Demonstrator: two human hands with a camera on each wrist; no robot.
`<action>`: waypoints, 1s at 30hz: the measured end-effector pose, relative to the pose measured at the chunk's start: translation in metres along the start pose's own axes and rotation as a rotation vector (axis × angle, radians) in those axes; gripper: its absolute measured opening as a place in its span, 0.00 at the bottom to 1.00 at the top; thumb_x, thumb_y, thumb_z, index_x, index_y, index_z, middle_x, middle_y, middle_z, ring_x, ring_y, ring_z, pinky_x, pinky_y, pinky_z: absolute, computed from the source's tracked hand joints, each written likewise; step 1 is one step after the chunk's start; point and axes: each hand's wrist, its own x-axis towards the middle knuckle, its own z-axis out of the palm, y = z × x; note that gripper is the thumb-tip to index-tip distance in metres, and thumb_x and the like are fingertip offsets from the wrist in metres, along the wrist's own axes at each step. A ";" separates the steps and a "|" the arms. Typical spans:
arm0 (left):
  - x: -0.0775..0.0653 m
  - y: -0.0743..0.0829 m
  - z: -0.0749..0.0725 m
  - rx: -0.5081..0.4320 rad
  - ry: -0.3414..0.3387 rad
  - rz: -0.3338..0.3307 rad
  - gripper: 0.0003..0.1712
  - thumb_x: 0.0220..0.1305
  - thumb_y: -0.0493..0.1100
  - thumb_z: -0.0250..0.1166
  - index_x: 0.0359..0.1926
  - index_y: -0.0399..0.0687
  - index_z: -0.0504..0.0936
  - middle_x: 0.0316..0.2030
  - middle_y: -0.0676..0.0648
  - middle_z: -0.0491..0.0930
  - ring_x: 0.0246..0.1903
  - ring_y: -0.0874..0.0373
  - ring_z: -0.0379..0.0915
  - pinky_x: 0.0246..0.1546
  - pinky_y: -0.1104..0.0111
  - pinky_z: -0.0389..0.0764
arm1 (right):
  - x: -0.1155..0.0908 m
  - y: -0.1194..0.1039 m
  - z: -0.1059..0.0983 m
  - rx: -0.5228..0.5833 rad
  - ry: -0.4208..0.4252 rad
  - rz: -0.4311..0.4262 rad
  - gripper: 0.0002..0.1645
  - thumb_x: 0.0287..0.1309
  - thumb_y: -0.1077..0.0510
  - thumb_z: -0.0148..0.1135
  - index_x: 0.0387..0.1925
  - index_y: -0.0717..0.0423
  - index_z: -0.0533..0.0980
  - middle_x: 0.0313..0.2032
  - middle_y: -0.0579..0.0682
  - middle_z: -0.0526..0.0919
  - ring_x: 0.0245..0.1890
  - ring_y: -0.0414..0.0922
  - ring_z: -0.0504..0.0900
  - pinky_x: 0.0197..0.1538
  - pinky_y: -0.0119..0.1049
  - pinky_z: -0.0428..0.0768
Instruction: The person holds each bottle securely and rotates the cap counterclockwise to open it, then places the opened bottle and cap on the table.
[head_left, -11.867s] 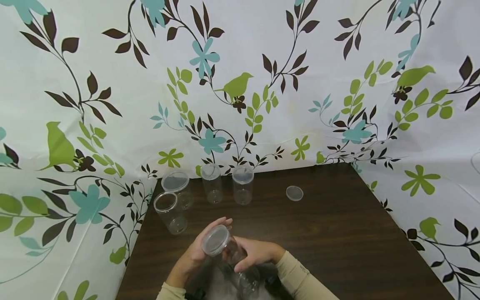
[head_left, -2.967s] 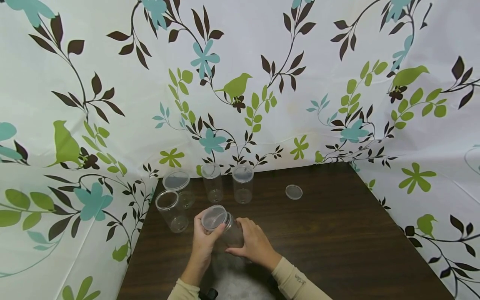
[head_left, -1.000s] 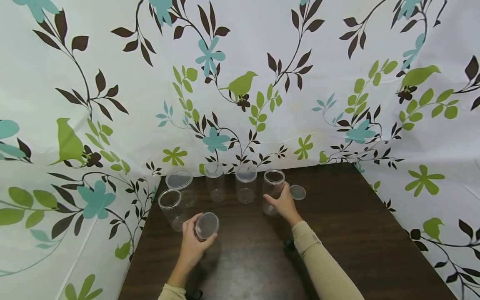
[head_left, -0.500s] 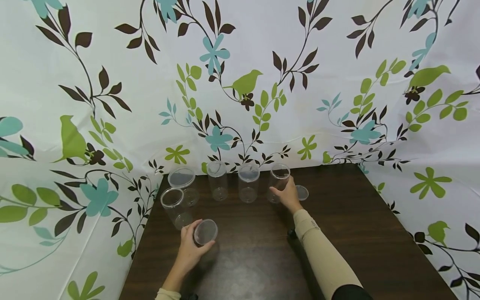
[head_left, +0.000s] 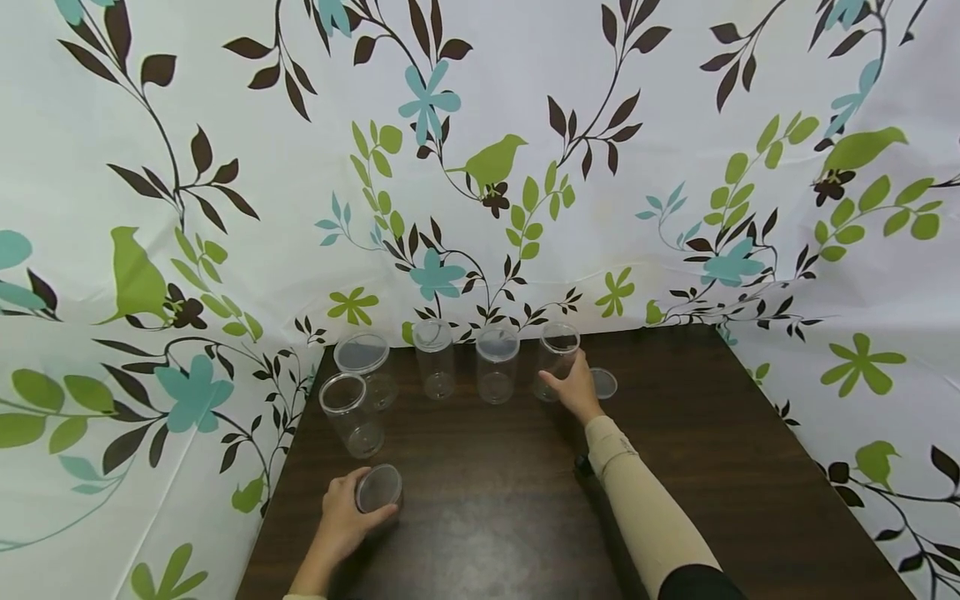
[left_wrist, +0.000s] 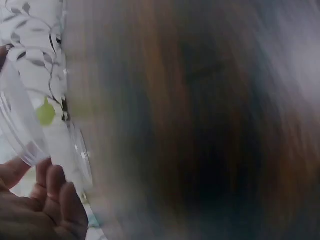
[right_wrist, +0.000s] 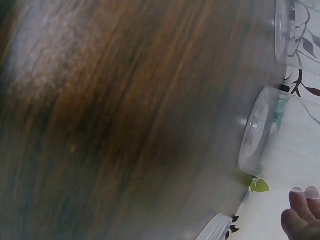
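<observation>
My left hand pinches a round clear lid by its edge, over the front left of the table. The lid's rim shows between thumb and fingers in the left wrist view, where the tabletop is blurred. At the back of the table, my right hand grips a clear plastic jar from its right side. That jar is upright with an uncovered mouth. In the right wrist view, the fingertips lie against the jar wall, and its base is at the tabletop.
To the left stand a tall clear jar, another jar, a wider jar and an uncovered jar. A loose lid lies right of my right hand. A patterned curtain hangs behind the dark table.
Both hands held a lidded jar earlier; its lid came off in my left hand, and my right hand set the jar at the back. Lately my left hand moved left and nearer with the lid.
</observation>
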 end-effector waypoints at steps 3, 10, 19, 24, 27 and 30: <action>0.000 -0.007 -0.006 0.064 0.002 -0.049 0.53 0.47 0.52 0.83 0.67 0.31 0.68 0.56 0.25 0.64 0.55 0.28 0.60 0.48 0.38 0.71 | -0.001 0.001 0.000 -0.009 0.009 0.002 0.46 0.55 0.51 0.76 0.62 0.71 0.60 0.51 0.69 0.73 0.54 0.65 0.74 0.58 0.58 0.71; 0.002 -0.019 -0.012 0.155 0.009 -0.148 0.52 0.48 0.51 0.81 0.68 0.33 0.66 0.58 0.24 0.61 0.58 0.26 0.56 0.45 0.36 0.68 | 0.001 0.000 -0.002 -0.017 -0.051 0.081 0.47 0.56 0.52 0.76 0.65 0.68 0.58 0.56 0.68 0.72 0.58 0.64 0.73 0.61 0.58 0.69; 0.003 -0.027 -0.012 0.281 0.018 -0.184 0.54 0.46 0.52 0.83 0.67 0.33 0.65 0.57 0.23 0.63 0.55 0.25 0.59 0.42 0.36 0.70 | 0.000 0.002 -0.002 -0.009 -0.087 0.111 0.44 0.59 0.50 0.74 0.64 0.66 0.59 0.59 0.69 0.70 0.60 0.64 0.71 0.61 0.58 0.69; 0.007 -0.028 -0.014 0.291 0.009 -0.189 0.56 0.44 0.55 0.83 0.67 0.33 0.65 0.56 0.23 0.63 0.54 0.26 0.60 0.40 0.37 0.71 | 0.000 0.003 -0.002 -0.003 -0.090 0.110 0.42 0.59 0.52 0.74 0.62 0.66 0.60 0.58 0.67 0.70 0.59 0.62 0.71 0.61 0.57 0.69; 0.010 -0.030 -0.015 0.300 0.008 -0.191 0.58 0.41 0.57 0.84 0.66 0.33 0.66 0.55 0.24 0.64 0.53 0.26 0.61 0.39 0.38 0.71 | 0.000 0.004 -0.003 0.006 -0.090 0.104 0.42 0.58 0.52 0.75 0.62 0.67 0.60 0.57 0.67 0.70 0.59 0.63 0.71 0.61 0.58 0.69; 0.013 -0.031 -0.017 0.314 0.004 -0.188 0.59 0.40 0.59 0.84 0.65 0.33 0.67 0.54 0.24 0.64 0.52 0.26 0.61 0.38 0.38 0.71 | 0.000 0.004 -0.006 0.020 -0.101 0.110 0.42 0.58 0.52 0.75 0.62 0.67 0.60 0.58 0.68 0.70 0.60 0.64 0.71 0.62 0.59 0.69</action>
